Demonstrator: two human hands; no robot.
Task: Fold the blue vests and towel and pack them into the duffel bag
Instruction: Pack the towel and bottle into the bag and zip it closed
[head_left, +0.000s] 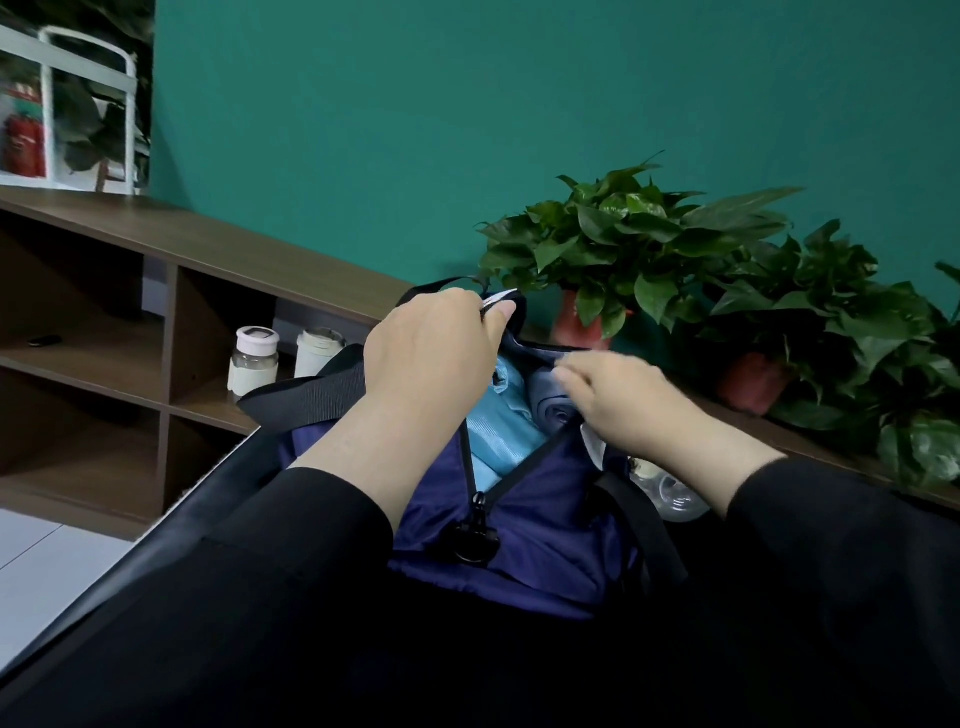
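On the dark table (156, 545) sat one navy duffel bag (545, 525), half unzipped, light-blue vests (493, 431) inside, their number unclear. The left hand (431, 358) pinched the far bag rim; the right hand (623, 400), blurred, curled at the right zipper edge. Two bottles (254, 364) stood left.

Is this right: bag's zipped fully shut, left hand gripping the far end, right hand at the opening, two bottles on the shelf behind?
Not quite: the duffel bag is not zipped shut. The head view shows the zipper open, with light blue fabric visible inside. The rest holds: left hand grips the far end, right hand is at the opening, two bottles stand on the shelf behind.
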